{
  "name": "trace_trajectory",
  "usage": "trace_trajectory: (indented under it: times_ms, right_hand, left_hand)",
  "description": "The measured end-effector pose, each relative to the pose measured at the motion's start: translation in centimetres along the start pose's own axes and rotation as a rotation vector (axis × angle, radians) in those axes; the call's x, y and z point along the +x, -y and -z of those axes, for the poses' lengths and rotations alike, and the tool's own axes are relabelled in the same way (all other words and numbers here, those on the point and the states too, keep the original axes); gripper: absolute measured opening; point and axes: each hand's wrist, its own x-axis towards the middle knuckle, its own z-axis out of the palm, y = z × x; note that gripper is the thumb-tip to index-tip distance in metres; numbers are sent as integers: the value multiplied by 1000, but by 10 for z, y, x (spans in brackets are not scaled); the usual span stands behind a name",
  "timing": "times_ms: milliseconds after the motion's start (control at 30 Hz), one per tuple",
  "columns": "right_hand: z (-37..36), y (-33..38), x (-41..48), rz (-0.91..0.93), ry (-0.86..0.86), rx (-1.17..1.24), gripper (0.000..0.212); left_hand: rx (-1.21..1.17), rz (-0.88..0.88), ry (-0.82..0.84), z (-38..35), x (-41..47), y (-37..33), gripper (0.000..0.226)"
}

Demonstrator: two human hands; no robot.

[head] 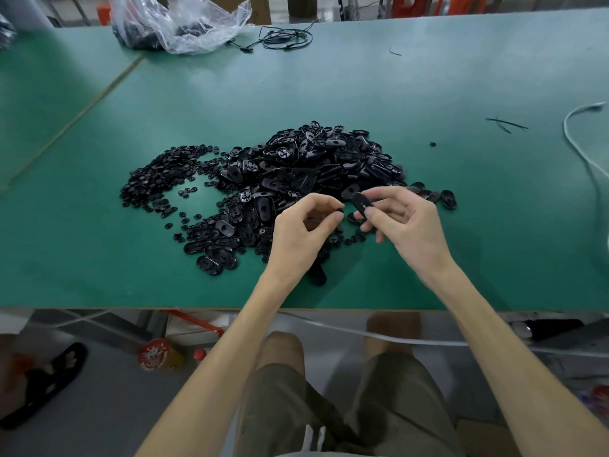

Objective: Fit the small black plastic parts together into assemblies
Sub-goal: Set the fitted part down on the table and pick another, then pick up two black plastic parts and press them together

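Where the head view looks down on the green table (478,258), the right hand (412,225) pinches a glossy black oval plate (360,203) with a small central hole. Its long axis runs far-left to near-right. The left hand (303,232) pinches a small round black piece (339,211) just beside the plate. Both are held towards the near edge, in front of the mid-table heap of black parts (296,166).

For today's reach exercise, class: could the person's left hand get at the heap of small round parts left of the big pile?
Probably yes: the left hand hovers near the small round parts, and only low scattered pieces lie between, though it pinches a small black piece.
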Motion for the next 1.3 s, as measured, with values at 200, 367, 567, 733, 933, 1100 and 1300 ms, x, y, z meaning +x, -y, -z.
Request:
trace_trajectory:
  times_ms: [200, 367, 567, 733, 933, 1100, 1300]
  right_hand:
    - [-8, -11, -10, -76, -2, -29, 14]
    - [-7, -10, -11, -87, 25, -61, 14]
    - [-6, -9, -12, -88, 22, -28, 15]
    - [-7, -10, -13, -91, 28, -20, 15]
    - [-5, -9, -13, -90, 26, -17, 14]
    - [-5, -10, -12, -82, 19, -10, 13]
    - [-5, -10, -11, -79, 13, 4, 13]
  left_hand:
    - [-6, -6, 14, -1, 0, 3, 8]
    - [-32, -5, 10, 0, 1, 4, 7]
    - [-63, 16, 12, -1, -1, 3, 9]
    - [-86, 29, 10, 0, -1, 5, 7]
    - [-94, 35, 9, 1, 0, 4, 5]
    - [-97, 53, 5, 0, 0, 4, 2]
    - [-51, 43, 5, 0, -1, 1, 4]
